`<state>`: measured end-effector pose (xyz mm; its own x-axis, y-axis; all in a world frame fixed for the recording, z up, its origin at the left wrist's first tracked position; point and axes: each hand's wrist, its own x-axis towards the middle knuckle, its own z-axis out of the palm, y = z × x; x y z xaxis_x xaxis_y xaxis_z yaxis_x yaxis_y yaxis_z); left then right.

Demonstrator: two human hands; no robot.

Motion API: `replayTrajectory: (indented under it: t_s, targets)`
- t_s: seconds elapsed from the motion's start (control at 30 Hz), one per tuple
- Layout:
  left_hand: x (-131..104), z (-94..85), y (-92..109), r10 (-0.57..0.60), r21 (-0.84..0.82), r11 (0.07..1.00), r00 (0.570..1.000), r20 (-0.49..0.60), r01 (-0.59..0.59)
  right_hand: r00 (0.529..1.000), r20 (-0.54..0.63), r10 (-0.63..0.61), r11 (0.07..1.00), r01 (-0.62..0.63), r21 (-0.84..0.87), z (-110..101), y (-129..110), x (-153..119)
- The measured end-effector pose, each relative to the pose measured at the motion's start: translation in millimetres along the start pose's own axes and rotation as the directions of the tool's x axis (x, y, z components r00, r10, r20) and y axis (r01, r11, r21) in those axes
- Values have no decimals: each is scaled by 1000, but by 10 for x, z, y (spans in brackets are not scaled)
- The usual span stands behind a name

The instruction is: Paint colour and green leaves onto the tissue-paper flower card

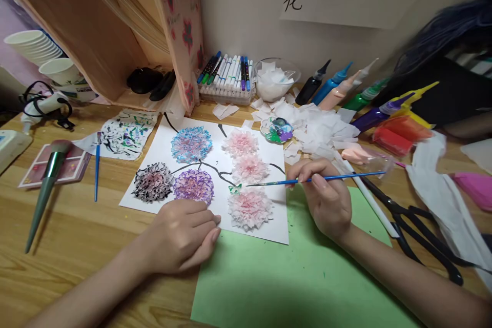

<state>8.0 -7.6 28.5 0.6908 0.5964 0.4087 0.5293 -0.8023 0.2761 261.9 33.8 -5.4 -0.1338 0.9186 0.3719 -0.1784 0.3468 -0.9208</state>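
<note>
A thin blue paintbrush is pinched in my right hand, its tip pointing left beside a small green painted mark on the white paper. My left hand rests palm down on the paper's lower edge, fingers curled together; whether anything is under them is hidden. Ruffled flowers stand on the paper: a blue-edged one, a black-edged one, a purple-edged one and several pink ones. Dark painted branches run between them.
A paint palette sits behind the paper, near white tissue scraps. Paint bottles and a marker box stand at the back. Scissors lie right, green paper in front, a makeup brush left.
</note>
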Motion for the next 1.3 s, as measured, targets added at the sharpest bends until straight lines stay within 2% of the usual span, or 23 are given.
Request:
replayTrajectory:
  t_s: [0.1, 0.5, 1.0, 1.3]
  targets:
    - [3, -2, -2, 31, -25, 999, 999, 22, -31, 1000, 21, 14, 999, -13, -34, -2, 13, -16]
    - [5, -1, -5, 27, -23, 999, 999, 36, -26, 988, 156, -5, 984, 33, -177, -9, 31, -41]
    - [11, -5, -5, 36, -5, 999, 999, 28, -36, 997, 71, -20, 988, 30, -151, -3, 36, -32]
    - [9, -12, -1, 35, -7, 999, 999, 33, -35, 993, 119, -10, 976, 35, -214, -7, 40, -41]
